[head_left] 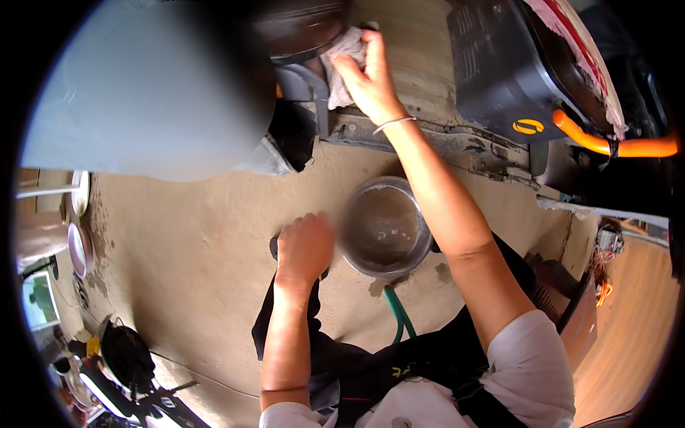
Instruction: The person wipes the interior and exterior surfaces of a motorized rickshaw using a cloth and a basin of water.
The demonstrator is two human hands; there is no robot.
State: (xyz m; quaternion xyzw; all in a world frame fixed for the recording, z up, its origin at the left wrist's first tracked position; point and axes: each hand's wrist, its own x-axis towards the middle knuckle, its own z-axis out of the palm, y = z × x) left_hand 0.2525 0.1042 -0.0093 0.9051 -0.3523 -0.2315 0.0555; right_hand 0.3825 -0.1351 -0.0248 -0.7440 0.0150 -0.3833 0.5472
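Observation:
My right hand (369,77) reaches far ahead, its fingers closed around a greyish rag (337,89). The rag presses against the lower edge of a dark, glossy panel (296,28) on a vehicle, above a grey bracket. My left hand (305,246) is a loose fist above my left knee, with nothing visible in it. Between my knees, a round metal basin (382,246) of murky water stands on the floor, to the right of my left hand and below my right forearm.
A large pale grey-blue panel (143,85) fills the upper left. At the upper right is a dark vehicle body (499,78) with an orange bar (621,145). A green hose (397,314) lies by the basin. Assorted gear (128,360) crowds the lower left.

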